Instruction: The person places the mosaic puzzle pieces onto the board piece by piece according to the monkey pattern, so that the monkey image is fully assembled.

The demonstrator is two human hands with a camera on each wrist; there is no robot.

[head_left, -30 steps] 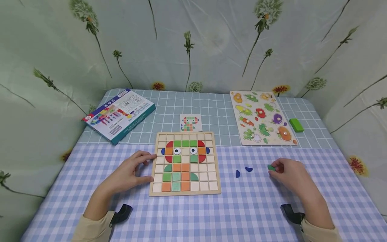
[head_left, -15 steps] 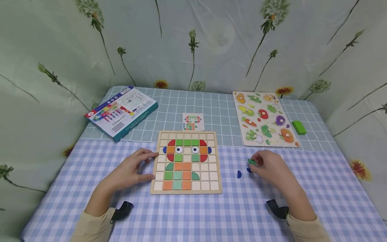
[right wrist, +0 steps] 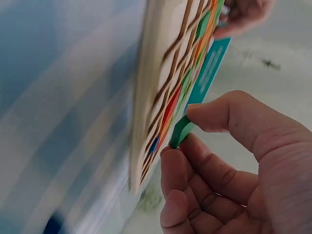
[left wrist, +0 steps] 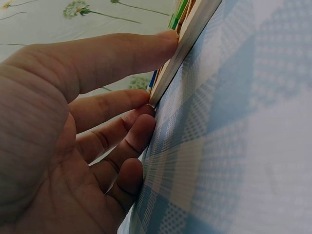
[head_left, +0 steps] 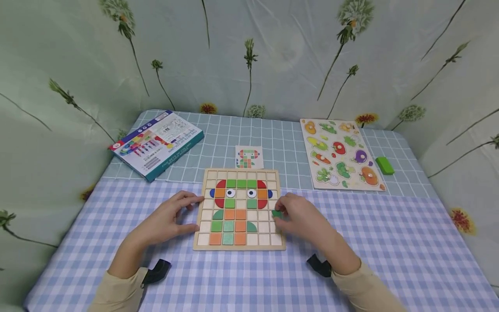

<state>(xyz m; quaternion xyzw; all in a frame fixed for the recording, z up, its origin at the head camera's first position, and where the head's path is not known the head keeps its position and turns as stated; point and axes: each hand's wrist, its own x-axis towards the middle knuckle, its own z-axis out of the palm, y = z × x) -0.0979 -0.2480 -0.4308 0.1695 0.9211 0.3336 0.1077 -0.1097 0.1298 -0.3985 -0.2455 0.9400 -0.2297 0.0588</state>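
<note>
In the head view a wooden grid board (head_left: 264, 238) bears red, orange, green and blue tiles and two eye tiles, arranged as a figure. My left hand (head_left: 169, 221) rests its thumb and fingertips against the board's left edge. The left wrist view has the thumb (left wrist: 151, 48) right at that wooden side. Over the board's right side, my right hand (head_left: 298, 216) pinches a small green tile (right wrist: 182, 130) between thumb and fingers. A dark blue piece (right wrist: 53, 225) lies blurred on the cloth in the right wrist view; in the head view the right hand hides it.
A picture card (head_left: 249, 157) of the same figure lies just behind the board. Back left is a flat puzzle box (head_left: 160, 143). A vegetable peg puzzle (head_left: 331, 158) and a green block (head_left: 384, 165) lie back right, on the checked cloth's grey-blue part.
My right hand has moved left with the green tile, from the cloth at the right, past the blue half-circles, to over the board's right side. The left hand has stayed at the board's edge.
</note>
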